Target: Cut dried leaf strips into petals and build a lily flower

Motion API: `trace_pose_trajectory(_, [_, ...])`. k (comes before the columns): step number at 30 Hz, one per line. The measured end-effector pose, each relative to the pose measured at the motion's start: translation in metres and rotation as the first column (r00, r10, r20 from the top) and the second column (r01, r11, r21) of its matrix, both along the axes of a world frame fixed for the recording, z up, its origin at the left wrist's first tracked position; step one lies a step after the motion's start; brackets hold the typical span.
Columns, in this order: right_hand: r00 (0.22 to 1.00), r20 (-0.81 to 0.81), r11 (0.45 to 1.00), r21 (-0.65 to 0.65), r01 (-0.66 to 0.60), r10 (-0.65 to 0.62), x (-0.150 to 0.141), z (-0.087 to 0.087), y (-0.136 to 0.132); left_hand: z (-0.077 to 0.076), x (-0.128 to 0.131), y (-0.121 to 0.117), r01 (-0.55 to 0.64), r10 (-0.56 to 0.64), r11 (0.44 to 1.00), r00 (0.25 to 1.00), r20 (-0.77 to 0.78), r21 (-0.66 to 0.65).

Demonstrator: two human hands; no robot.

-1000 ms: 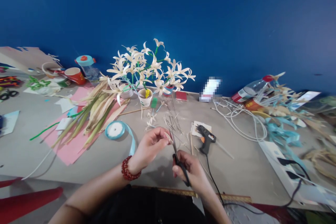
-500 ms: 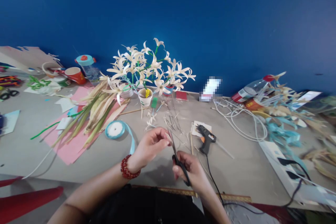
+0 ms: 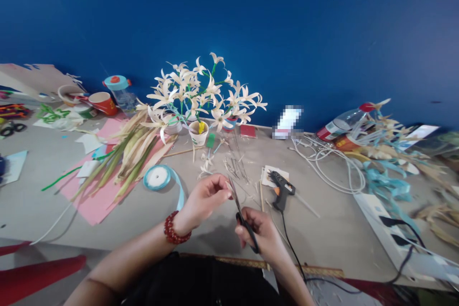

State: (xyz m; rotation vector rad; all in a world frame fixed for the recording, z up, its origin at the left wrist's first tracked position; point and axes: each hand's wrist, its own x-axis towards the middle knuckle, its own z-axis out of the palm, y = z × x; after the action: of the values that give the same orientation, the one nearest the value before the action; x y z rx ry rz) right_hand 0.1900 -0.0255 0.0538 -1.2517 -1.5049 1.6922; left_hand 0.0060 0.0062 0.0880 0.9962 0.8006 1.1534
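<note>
My left hand (image 3: 206,201), a red bead bracelet (image 3: 175,228) at its wrist, pinches a small pale petal-like piece (image 3: 229,187) between thumb and finger. My right hand (image 3: 260,229) grips black-handled scissors (image 3: 246,227), with fingers wrapped in the handles. The blades point up and away, touching or very close to the pale piece; I cannot tell which. Most of that piece is hidden by my left fingers. Just beyond my hands lie thin wire pieces (image 3: 236,168) and a small pale flower (image 3: 206,168). A spool of light blue ribbon (image 3: 157,178) rests left of my left hand.
Pale handmade flowers (image 3: 211,88) stand in cups at the back, near a paper cup (image 3: 198,135). Dried husks (image 3: 134,158) cover pink paper (image 3: 88,208) at left. Right of my hands lie a glue gun (image 3: 283,189), a white cable (image 3: 337,172) and a power strip (image 3: 376,224).
My hands stay almost in place; the pale piece shows slightly less beside the blades. The scissors have shifted very slightly. The other things have not moved.
</note>
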Motion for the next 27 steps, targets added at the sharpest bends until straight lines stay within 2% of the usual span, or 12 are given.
trace_pose_trajectory(12, [0.999,0.042,1.0,-0.009,0.025,-0.025,0.002,-0.002,0.0,0.003,-0.003,0.002,0.048,-0.048,0.999,0.998,-0.045,-0.006])
trace_pose_trajectory(21, [0.999,0.035,1.0,0.018,-0.025,0.024,0.004,0.005,0.0,-0.002,-0.006,0.005,0.098,-0.096,0.994,0.994,-0.062,0.039])
trace_pose_trajectory(24, [0.993,0.119,0.997,0.077,-0.018,0.009,0.004,0.006,0.001,0.0,-0.006,0.005,0.105,-0.103,0.994,0.993,-0.052,0.034])
trace_pose_trajectory(27, [0.952,0.302,0.977,0.212,-0.009,-0.056,0.003,0.009,0.001,0.001,-0.006,0.005,0.109,-0.108,0.994,0.994,-0.034,0.032])
